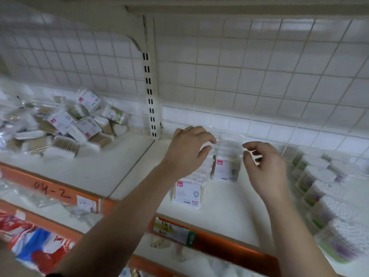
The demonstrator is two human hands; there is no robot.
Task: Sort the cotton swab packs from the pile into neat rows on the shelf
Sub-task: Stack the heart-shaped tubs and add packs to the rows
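A loose pile of cotton swab packs (65,126) lies on the left shelf section. On the right shelf (229,212), two short rows of standing packs run front to back, with a labelled pack (187,193) in front and another (226,169) beside it. My left hand (187,152) curls its fingers and thumb round the left edge of a blurred clear pack (229,143) at the back of the rows. My right hand (263,166) hovers at that pack's right edge with loosely curled fingers. Whether it touches the pack is unclear.
Rows of round clear swab tubs (323,188) fill the shelf's right side. A slotted upright post (149,92) divides the two sections in front of a wire-grid back wall. An orange price rail (219,242) runs along the front edge, with bagged goods (40,248) below.
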